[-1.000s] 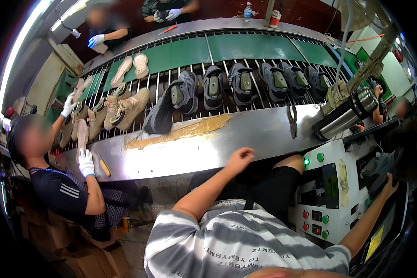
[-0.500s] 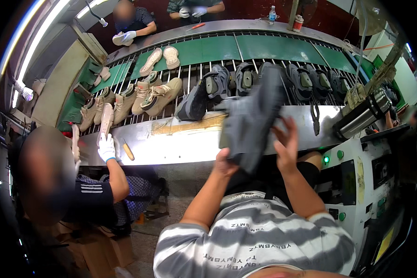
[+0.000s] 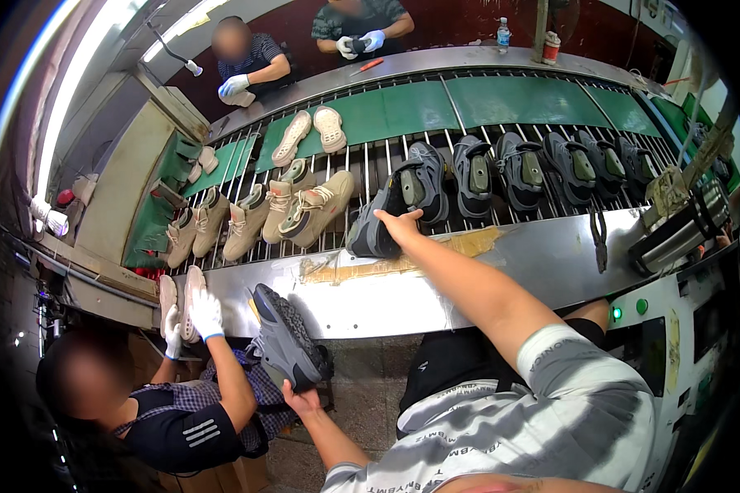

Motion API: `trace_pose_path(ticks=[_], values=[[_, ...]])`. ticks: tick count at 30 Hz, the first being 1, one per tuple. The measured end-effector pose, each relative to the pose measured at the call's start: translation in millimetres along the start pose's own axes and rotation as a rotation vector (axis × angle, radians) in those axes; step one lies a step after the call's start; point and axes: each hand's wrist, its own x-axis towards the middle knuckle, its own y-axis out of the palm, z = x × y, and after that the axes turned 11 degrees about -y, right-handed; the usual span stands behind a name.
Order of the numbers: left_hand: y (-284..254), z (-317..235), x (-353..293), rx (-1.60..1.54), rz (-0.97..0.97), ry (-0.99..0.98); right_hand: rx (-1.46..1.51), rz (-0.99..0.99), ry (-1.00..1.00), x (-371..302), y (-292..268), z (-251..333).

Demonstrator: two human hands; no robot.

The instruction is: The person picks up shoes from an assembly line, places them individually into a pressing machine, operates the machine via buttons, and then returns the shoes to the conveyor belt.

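My left hand (image 3: 302,400) grips a grey shoe (image 3: 291,341) by its heel end, off the bench at the lower left. That shoe is tilted, its black sole turned to the right. Stretched across the metal ledge, my right hand (image 3: 400,228) has hold of another grey shoe (image 3: 373,232) at the near edge of the roller conveyor (image 3: 503,215); part of its grip is hidden. Right of it stands a row of several grey-black shoes (image 3: 474,177) with greenish blocks in their openings. Several beige shoes (image 3: 316,209) stand to the left.
A co-worker's white-gloved hand (image 3: 206,314) touches a pale sole (image 3: 193,300) close to my left-hand shoe. Pliers (image 3: 598,238) and a steel thermos (image 3: 674,230) sit on the ledge (image 3: 362,304) at right. A control box (image 3: 674,329) with green buttons stands nearby. Two people work across the conveyor.
The grey shoe moved from in front of me to the lower left in my left hand. My right hand went from open beside it to the shoe on the conveyor. My view shifted.
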Motion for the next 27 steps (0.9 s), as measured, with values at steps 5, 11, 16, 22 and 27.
trace_pose_path(ticks=[5,11,16,22,27], values=[[17.5,15.0,16.4,-0.053,0.034,0.043,0.05,-0.095,0.07,-3.7,17.6,6.3],[62.8,35.5,48.4,-0.037,0.074,-0.036,0.449,0.17,0.145,-10.7,-60.9,45.7],[116.8,57.4,94.1,0.087,0.071,-0.124,0.453,0.377,-0.073,-92.4,-187.1,31.2],[220.8,103.8,148.9,0.35,0.124,-0.099,0.251,0.244,-0.379,-219.8,-352.9,-31.4],[313.8,147.8,179.1,0.901,0.062,0.114,0.353,-0.091,-0.355,-327.4,-428.9,-92.0]])
